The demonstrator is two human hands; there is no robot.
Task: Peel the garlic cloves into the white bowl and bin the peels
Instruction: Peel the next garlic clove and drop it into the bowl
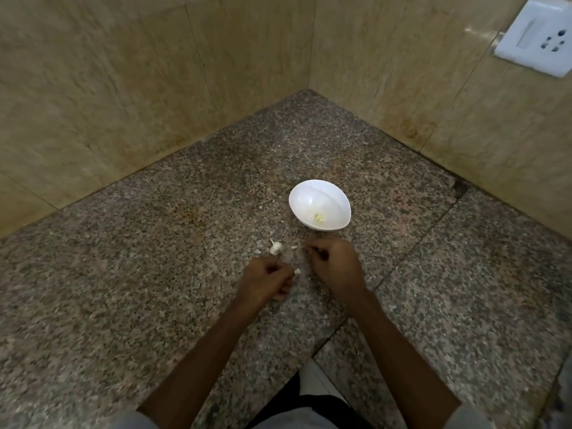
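Your left hand pinches a clove. Right hand curled, contents unclear. Clove likely light, papery, slippery; pinch its tip.

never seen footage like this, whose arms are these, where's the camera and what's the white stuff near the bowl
No machine here: a person works with two bare hands. The one picture comes from a wide-angle camera worn on their head, looking down, so the arms enter from the bottom. The left hand, fingers curled, seems to pinch a small white garlic clove. The right hand is curled too; whether it holds anything is unclear. On the speckled granite counter stands a white bowl with a yellowish peeled bit inside. Near it lie a garlic piece with its stem and peel scraps.
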